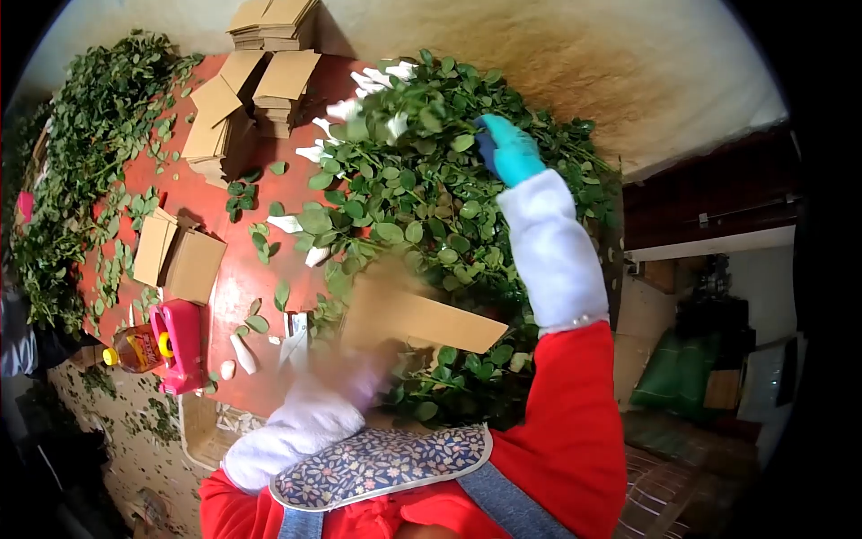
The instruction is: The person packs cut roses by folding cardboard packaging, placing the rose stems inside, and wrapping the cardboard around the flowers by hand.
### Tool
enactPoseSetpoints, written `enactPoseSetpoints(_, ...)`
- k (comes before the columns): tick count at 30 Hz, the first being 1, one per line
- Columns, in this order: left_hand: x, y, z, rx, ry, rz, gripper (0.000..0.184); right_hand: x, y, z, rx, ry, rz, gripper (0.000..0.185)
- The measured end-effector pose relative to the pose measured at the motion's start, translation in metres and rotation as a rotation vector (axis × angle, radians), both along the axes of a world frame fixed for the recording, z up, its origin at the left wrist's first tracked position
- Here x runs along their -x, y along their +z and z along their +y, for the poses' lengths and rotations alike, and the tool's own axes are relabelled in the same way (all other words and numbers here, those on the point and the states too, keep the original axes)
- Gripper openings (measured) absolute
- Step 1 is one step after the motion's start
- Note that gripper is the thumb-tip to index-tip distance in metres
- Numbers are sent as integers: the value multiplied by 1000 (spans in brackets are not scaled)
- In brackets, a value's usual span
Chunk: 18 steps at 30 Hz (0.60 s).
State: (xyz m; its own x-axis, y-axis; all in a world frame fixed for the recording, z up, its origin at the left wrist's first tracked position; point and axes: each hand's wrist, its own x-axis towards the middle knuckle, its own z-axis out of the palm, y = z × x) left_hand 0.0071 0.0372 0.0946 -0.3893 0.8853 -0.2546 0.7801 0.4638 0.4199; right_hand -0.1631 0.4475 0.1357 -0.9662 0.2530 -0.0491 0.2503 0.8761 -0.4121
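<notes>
My right hand (510, 148), in a teal glove, is closed round a leafy stem at the top of a large heap of green stems (458, 211). White-wrapped heads (346, 110) stick out along the heap's left side. My left hand (364, 373) is smeared by motion at the near edge of the table, so its fingers cannot be made out. Right beside it, a folded cardboard piece (453, 322) lies over the leaves, its left part blurred.
Cardboard stacks (215, 126) stand on the red table (242, 287), with more cardboard (196, 260) nearer. White-handled scissors (294, 340), a pink jug (182, 346) and a yellow-capped bottle (135, 349) are at the near left. Another leafy heap (108, 117) lies far left.
</notes>
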Motion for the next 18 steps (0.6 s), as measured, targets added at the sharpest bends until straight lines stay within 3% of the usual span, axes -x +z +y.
enactPoseSetpoints(4, -8, -26, -6, -54, 57, -16, 66, -28, 42, 8, 93, 274, 697, 49)
enactPoseSetpoints(5, -8, -29, -6, -44, 42, 14, 65, -38, 59, 1, 86, 268, 699, 49)
enactPoseSetpoints(7, -5, -29, -6, -12, 52, 44, 60, -49, 87, -20, -258, 210, 436, 45)
enactPoseSetpoints(8, -6, -26, -5, -9, 49, 43, 60, -47, 91, -33, -210, 78, 133, 50)
enactPoseSetpoints(10, -1, -10, 3, 100, -52, 78, 59, -37, 49, -9, -607, 215, -84, 47)
enactPoseSetpoints(12, -1, -6, 1, 45, -52, 220, 59, -43, 45, -11, -529, 222, -57, 45)
enactPoseSetpoints(15, -1, -8, 0, 46, -78, 140, 63, -53, 61, -26, -345, 262, 13, 46)
enactPoseSetpoints(18, -4, -9, -6, -37, -12, 79, 63, -55, 97, -45, -344, 213, 161, 43)
